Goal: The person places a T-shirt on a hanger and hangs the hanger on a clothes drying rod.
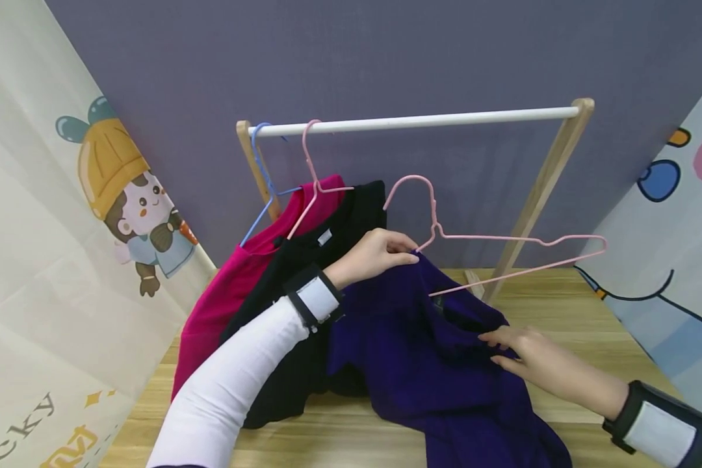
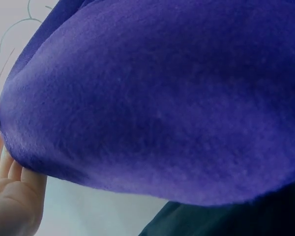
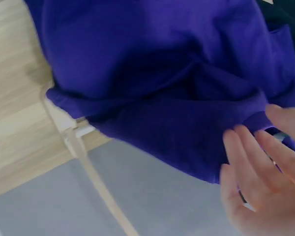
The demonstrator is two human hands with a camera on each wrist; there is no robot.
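A dark purple top (image 1: 398, 338) hangs from my hands in front of the rack, its neckline facing up. My left hand (image 1: 377, 255) pinches its left shoulder at the neckline, right beside a pink hanger (image 1: 503, 237). One arm of that hanger goes into the neck opening; its other arm sticks out to the right, bare, and its hook is off the rail. My right hand (image 1: 517, 351) pinches the right side of the neckline between thumb and fingers. In the left wrist view the purple cloth (image 2: 152, 108) covers most of the picture, hiding the fingertips.
A white rail (image 1: 444, 121) on wooden legs stands behind. At its left end hang a magenta top (image 1: 222, 305) on a blue hanger (image 1: 263, 169) and a black top (image 1: 304, 260) on another pink hanger (image 1: 309, 149). Below is a wooden table (image 1: 327, 442).
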